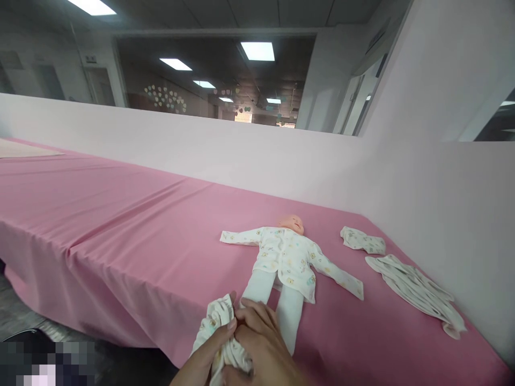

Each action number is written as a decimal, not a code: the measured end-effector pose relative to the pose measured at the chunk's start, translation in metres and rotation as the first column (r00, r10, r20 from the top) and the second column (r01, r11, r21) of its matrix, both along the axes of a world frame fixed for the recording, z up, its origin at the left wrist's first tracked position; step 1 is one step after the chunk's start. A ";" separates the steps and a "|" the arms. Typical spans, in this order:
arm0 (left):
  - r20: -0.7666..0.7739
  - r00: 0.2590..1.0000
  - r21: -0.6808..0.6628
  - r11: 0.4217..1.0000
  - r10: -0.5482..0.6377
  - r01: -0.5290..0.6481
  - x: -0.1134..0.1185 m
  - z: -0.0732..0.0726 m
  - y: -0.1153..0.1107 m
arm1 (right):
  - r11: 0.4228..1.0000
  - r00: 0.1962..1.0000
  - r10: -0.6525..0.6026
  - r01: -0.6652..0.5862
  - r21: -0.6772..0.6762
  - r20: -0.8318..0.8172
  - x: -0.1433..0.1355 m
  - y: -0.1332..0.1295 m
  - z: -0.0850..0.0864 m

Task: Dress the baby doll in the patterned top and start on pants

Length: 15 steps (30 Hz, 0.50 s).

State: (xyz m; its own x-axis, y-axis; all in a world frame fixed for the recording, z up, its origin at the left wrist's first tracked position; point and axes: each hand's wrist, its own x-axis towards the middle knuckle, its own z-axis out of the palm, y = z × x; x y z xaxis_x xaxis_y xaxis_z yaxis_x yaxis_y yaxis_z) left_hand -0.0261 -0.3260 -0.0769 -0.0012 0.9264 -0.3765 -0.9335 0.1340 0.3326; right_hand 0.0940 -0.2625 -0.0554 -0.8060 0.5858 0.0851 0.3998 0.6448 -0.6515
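A baby doll (292, 224) lies on its back on the pink-covered table, in a white printed jacket (281, 252) with sleeves spread. Its white legs (290, 313) point toward me. At the foot of the leg on the left, a bunched white printed baby garment (219, 316) is gathered in my hands. My left hand (211, 343) grips its folds, thumb on top. My right hand (261, 338) is closed beside it, fingers curled over the cloth and the end of that leg. The doll's foot there is hidden.
The pink sheet (153, 241) hangs over the table's near edge. To the right lie a folded printed cloth (362, 240) and a crumpled white cloth (418, 287), close to the white wall (442, 203). A pale cloth (24, 148) is at the far left.
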 end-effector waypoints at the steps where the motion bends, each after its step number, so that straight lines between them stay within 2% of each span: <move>1: -0.007 1.000 -0.005 1.000 0.009 -0.009 0.001 -0.001 -0.001 | 0.998 0.998 -0.058 0.058 0.016 -0.012 -0.003 -0.002 -0.004; 3: -0.018 1.000 -0.012 1.000 0.006 -0.007 0.002 -0.002 -0.003 | 0.992 0.992 -0.123 0.123 0.010 -0.024 -0.005 -0.006 -0.007; 6: -0.035 0.999 -0.016 1.000 -0.004 0.004 0.003 -0.005 -0.006 | 0.988 0.988 -0.156 0.155 -0.020 -0.004 -0.004 -0.008 -0.002; 11: -0.123 0.991 -0.009 0.999 0.047 -0.048 0.006 -0.018 -0.004 | 0.995 0.992 -0.083 0.088 -0.042 0.095 -0.001 -0.006 -0.002; 15: -0.084 0.996 -0.014 1.000 0.021 -0.022 0.004 -0.028 -0.005 | 0.992 0.991 -0.090 0.097 -0.078 0.096 -0.001 -0.008 -0.010</move>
State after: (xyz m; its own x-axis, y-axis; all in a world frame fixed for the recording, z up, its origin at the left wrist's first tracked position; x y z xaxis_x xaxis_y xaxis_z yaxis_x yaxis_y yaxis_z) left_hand -0.0222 -0.3310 -0.1046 -0.0536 0.9202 -0.3878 -0.9049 0.1194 0.4084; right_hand 0.0927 -0.2706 -0.0657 -0.7494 0.6610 -0.0384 0.5164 0.5473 -0.6586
